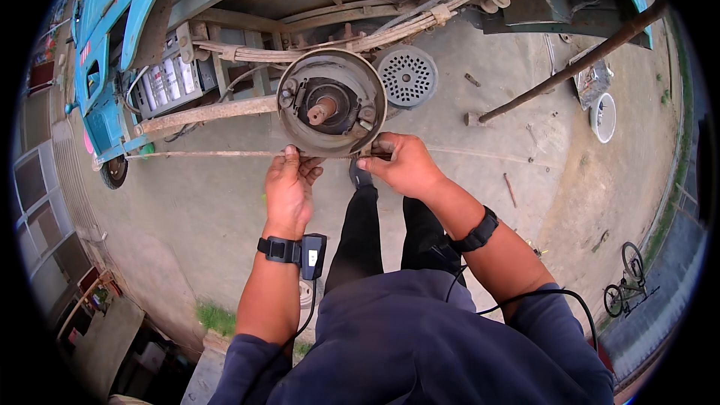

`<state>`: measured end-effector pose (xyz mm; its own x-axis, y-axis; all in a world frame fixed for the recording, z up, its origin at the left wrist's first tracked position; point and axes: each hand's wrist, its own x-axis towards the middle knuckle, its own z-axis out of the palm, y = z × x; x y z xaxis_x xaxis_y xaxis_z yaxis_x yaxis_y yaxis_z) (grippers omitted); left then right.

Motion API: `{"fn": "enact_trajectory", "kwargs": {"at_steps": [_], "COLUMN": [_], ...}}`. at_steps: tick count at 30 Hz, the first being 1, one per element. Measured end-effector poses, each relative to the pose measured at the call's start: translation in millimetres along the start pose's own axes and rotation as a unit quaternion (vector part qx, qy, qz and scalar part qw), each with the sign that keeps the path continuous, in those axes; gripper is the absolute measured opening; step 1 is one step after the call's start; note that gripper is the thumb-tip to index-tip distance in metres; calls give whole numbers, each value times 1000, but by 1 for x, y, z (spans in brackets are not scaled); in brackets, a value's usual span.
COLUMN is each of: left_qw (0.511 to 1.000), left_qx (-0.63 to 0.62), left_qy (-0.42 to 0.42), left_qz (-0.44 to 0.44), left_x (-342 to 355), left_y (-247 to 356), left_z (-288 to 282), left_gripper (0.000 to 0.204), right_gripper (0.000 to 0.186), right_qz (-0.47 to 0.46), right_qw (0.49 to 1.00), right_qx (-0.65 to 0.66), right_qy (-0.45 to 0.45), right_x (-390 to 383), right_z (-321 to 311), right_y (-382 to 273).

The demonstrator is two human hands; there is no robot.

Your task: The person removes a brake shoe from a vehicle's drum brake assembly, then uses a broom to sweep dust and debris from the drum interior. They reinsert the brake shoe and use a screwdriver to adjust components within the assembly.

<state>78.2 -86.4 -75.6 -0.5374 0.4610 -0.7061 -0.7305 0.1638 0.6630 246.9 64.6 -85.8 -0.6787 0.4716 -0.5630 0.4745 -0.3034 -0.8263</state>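
A round brake assembly (298, 124) with springs and a rusty central hub sits on the axle below the leaf spring (262, 54). A thin rusty rod (217, 153) runs horizontally from the left to beneath the assembly, where it looks threaded. My left hand (292, 187) has its fingers closed on this rod just below the assembly. My right hand (409, 169) pinches the rod's end region at the assembly's lower right; the exact piece between those fingertips is partly hidden.
The blue vehicle (105, 127) spans the top and left. A long pipe (562, 67) leans at the right. On the concrete lie a perforated metal disc (407, 77), a white bucket (602, 118) and scattered small parts. A bicycle (626, 285) is at the lower right.
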Motion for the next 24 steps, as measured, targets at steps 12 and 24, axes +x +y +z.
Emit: {"fn": "enact_trajectory", "kwargs": {"at_steps": [12, 24], "left_qw": [1000, 1000], "left_qx": [16, 9], "left_qy": [5, 3], "left_qz": [2, -9], "left_x": [7, 3], "left_y": [-2, -6], "left_z": [-10, -5], "left_gripper": [21, 23], "right_gripper": [31, 36], "right_qz": [-23, -36], "right_qw": [999, 996], "right_qx": [-16, -62], "right_qy": [-36, 60], "right_x": [6, -7], "right_z": [-24, 3], "right_y": [7, 10]}}
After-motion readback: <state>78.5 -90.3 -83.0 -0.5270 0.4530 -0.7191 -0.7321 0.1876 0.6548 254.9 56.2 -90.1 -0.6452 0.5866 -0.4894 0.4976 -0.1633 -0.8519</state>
